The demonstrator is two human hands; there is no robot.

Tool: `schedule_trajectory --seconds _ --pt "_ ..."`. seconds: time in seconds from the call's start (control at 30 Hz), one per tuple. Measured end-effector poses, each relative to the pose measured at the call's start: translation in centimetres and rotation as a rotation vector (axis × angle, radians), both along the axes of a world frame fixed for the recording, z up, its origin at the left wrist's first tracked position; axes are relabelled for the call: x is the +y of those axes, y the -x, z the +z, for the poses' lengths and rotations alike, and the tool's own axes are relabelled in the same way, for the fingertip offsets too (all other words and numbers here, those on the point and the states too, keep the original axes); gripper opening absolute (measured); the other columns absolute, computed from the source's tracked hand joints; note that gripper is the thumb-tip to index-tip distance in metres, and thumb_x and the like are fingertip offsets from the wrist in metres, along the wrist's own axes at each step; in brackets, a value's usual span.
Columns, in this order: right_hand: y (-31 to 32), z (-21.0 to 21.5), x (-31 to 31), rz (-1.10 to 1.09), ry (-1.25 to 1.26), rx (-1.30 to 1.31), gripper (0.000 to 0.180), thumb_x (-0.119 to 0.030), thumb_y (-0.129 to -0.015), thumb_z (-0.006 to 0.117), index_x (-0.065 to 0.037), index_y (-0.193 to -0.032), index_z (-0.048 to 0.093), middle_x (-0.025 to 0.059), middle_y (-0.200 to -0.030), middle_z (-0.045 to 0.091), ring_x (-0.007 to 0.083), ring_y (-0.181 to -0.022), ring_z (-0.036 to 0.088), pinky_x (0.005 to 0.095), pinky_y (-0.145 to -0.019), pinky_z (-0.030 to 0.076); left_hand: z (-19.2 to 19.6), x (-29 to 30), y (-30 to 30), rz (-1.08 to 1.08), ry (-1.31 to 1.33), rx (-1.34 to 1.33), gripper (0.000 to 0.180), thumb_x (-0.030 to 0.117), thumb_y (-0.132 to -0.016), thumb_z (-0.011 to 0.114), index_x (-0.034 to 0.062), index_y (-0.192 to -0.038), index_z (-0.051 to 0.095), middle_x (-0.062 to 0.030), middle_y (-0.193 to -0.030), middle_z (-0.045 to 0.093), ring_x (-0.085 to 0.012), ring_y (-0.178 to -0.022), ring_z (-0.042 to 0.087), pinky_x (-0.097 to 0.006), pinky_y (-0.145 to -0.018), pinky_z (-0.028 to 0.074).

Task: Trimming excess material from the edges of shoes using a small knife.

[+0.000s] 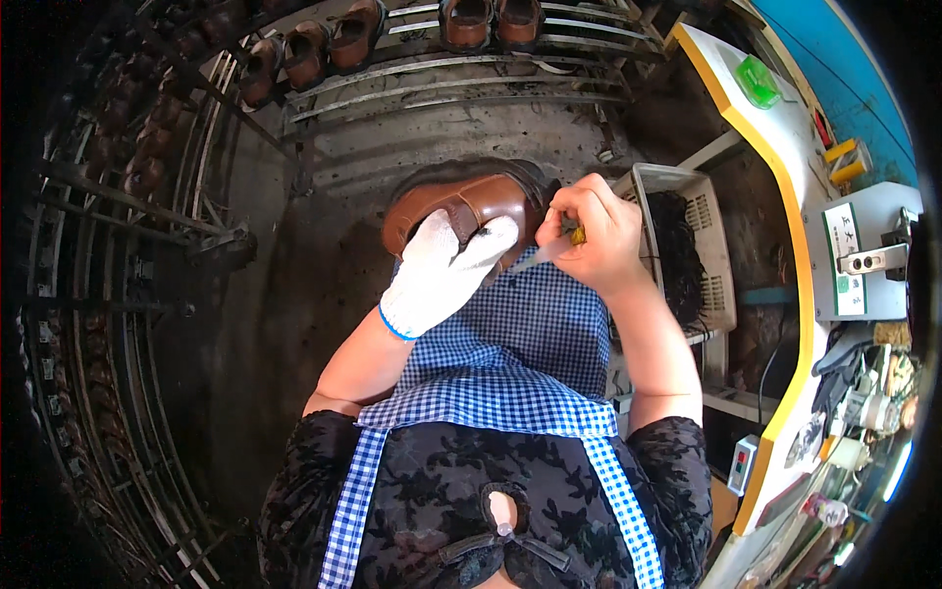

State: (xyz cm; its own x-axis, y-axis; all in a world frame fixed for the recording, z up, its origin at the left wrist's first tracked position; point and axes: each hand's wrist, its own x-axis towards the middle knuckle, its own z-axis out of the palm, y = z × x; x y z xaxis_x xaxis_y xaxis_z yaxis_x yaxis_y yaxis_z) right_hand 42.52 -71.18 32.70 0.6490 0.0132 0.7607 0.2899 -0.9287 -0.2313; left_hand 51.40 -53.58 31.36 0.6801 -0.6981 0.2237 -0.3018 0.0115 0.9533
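My left hand (pixel 429 280), in a white knitted glove with a blue cuff edge, grips a brown leather shoe (pixel 488 194) in front of my apron. Its thumb and fingers press on the shoe's near side. The shoe's dark sole edge faces away and to the right. My bare right hand (pixel 603 236) is closed round a thin tool (pixel 543 254) with a yellow end and a pale, tapering, blade-like part. That pale part points left toward the shoe's near edge, by the gloved fingers. Whether it touches the shoe I cannot tell.
A white crate (pixel 721 255) holding dark, stringy material stands at the right. Beyond it runs a white bench (pixel 785 187) with a yellow edge, bearing a grey machine (pixel 863 253) and a green item (pixel 758 80). Metal racks with brown shoes (pixel 355 34) stand ahead and left.
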Motion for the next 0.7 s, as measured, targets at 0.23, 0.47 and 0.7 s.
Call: schedule_trajectory --seconds 0.23,0.47,0.7 --pt "2.4 -1.9 2.3 0.146 -0.058 0.145 0.03 -0.004 -0.056 0.072 -0.008 -0.08 0.055 0.0044 -0.071 0.052 0.0202 -0.053 0.057 0.0296 -0.044 0.043 0.0 1.0 -0.8 -0.006 -0.071 0.253 0.027 0.019 -0.088 0.062 0.0014 -0.109 0.063 -0.0108 -0.092 0.067 -0.0187 -0.08 0.065 -0.03 -0.071 0.051" --pt "2.5 0.1 2.3 0.071 -0.149 0.09 0.036 -0.003 -0.062 0.072 -0.006 -0.097 0.063 0.0039 -0.08 0.057 0.0175 -0.059 0.062 0.0263 -0.048 0.048 1.8 0.6 -0.3 -0.078 0.005 0.119 0.027 0.021 -0.092 0.055 0.0012 -0.109 0.062 -0.008 -0.091 0.064 -0.0139 -0.082 0.062 -0.029 -0.069 0.049" --pt "1.9 -0.1 1.9 -0.054 0.19 0.082 0.031 -0.005 -0.064 0.069 -0.004 -0.095 0.068 0.0047 -0.085 0.059 0.0175 -0.066 0.064 0.0271 -0.05 0.05 0.3 0.9 0.6 -0.113 -0.031 0.258 0.023 0.017 -0.092 0.056 0.0038 -0.11 0.061 -0.0103 -0.093 0.066 -0.0209 -0.084 0.064 -0.033 -0.073 0.05"
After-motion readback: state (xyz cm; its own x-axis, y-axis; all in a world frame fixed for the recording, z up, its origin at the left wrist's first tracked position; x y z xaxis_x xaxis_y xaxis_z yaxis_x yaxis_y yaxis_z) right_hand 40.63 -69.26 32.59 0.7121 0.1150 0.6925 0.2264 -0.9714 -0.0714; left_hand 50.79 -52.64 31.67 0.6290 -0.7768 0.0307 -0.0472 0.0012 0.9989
